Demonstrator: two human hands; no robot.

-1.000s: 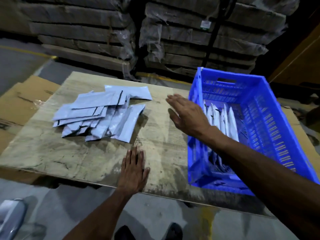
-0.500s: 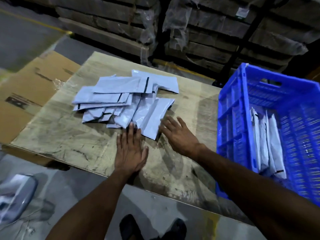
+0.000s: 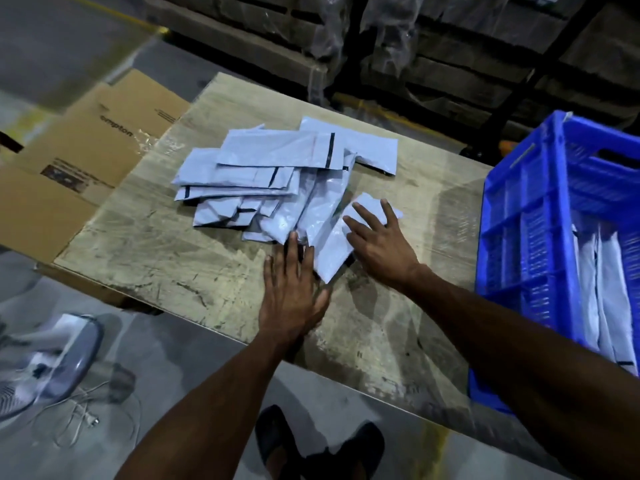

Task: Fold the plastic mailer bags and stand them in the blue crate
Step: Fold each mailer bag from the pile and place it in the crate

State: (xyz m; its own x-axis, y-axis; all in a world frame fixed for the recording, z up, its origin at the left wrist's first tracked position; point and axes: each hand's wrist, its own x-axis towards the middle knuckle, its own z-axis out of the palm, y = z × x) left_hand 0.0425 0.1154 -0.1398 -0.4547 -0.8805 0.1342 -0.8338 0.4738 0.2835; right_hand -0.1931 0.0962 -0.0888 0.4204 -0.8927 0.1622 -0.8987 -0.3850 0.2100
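Mailer bags: a loose pile of pale grey plastic mailer bags (image 3: 277,181) lies overlapping on the far-middle part of the surface (image 3: 166,258), several showing a dark seal strip near one end.
Nearest bag: one mailer (image 3: 334,244) sticks out of the pile's near right corner, slanting toward the person, its near corner resting on the bare surface.
Right hand (image 3: 377,244): laid palm-down on the upper part of that nearest bag, fingers straight and spread apart, pressing rather than gripping; its forearm comes in from the lower right, crossing in front of the crate.
Left hand (image 3: 292,289): flat on the surface just left of the same bag, fingers straight and close together, fingertips reaching the near edge of the pile; nothing is held in it.
Blue crate (image 3: 519,237): a slatted plastic crate stands on the right end of the surface, well apart from the pile.
Bags in crate: a few folded white mailers (image 3: 609,299) stand on edge inside it, leaning against one another toward its near side.
Surface: a worn, scuffed board with pale wood grain.
Cardboard (image 3: 90,157): flattened brown boxes lie beside the left edge of the surface, printed text partly legible.
Floor: a grey fan (image 3: 52,362) with a trailing cord lies at lower left; the person's dark shoes (image 3: 318,448) show below the near edge.
Background: plastic-wrapped stacks (image 3: 415,39) in dim light.
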